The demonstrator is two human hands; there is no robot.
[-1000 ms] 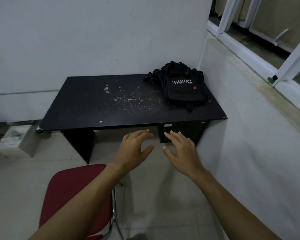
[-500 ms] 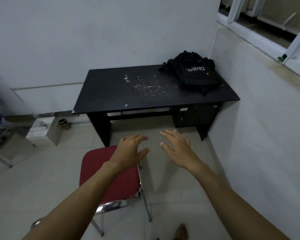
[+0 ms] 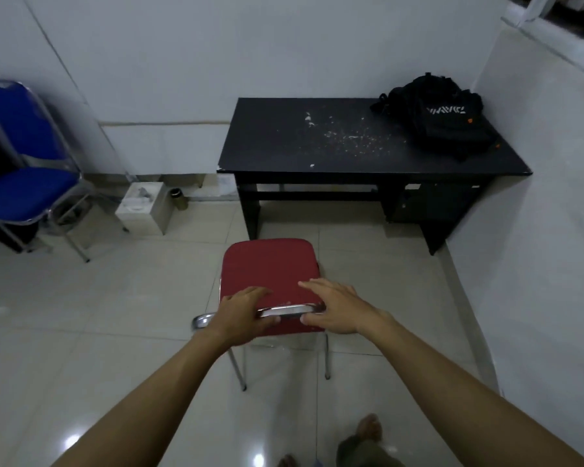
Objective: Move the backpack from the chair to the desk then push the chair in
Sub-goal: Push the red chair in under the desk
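The black backpack [image 3: 442, 119] lies on the far right corner of the black desk [image 3: 317, 143], against the wall. The red chair [image 3: 270, 264] with a chrome frame stands on the floor in front of the desk's left half, a short gap away from it, its seat facing the desk. My left hand [image 3: 241, 315] is wrapped over the left part of the chair's backrest top. Over the right part lies my right hand [image 3: 338, 306], fingers on the front and thumb behind. The chrome bar shows between the two hands.
A blue folding chair [image 3: 24, 193] stands at the left wall. A white box [image 3: 144, 207] and a small dark can [image 3: 179, 197] sit on the floor left of the desk. A white wall [image 3: 536, 264] runs close along the right. My foot [image 3: 368, 429] is behind the chair.
I have stepped back from the desk, so the red chair is now centred in view. Both hands have dropped from mid-air onto the chair's backrest and closed on it.
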